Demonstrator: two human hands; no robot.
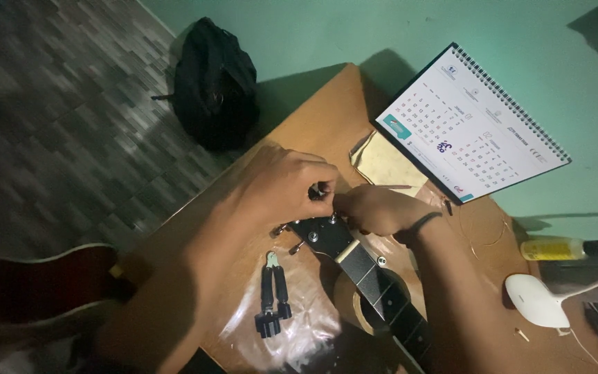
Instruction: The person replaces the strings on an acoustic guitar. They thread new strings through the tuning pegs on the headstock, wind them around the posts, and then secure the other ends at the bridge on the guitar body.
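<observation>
Guitar headstock (pixel 323 235) lies flat on the wooden worktop (pixel 320 121), its top end pointing away from me, the neck (pixel 389 298) running back toward my lower right. Both my hands meet at the top edge of it.

My left hand (pixel 282 187) comes in from the lower left, forearm angled up across the worktop, wrist bent so the back of the hand faces the camera. Fingers curled in, the grip closed on a small dark tuning peg (pixel 320 191) at the top of the headstock, pinched between thumb and fingertips.

My right hand (pixel 378 208) reaches in from the lower right, forearm lying along the neck, a dark band on the wrist. The fingers are curled down against the headstock's upper right edge. Whether that grip is pinching something or only bracing the headstock, I cannot tell; the fingertips are hidden.

Left of the headstock, on a sheet of clear plastic (pixel 292 318), lies a black string winder tool (pixel 273 294), untouched. Beyond my hands: a yellowed paper (pixel 385 163) and a spiral-bound desk calendar (pixel 472 125). Far right: a yellow tube (pixel 555 248) and a white lamp base (pixel 536 299). A black bag (pixel 216 83) sits on the floor by the wall.
</observation>
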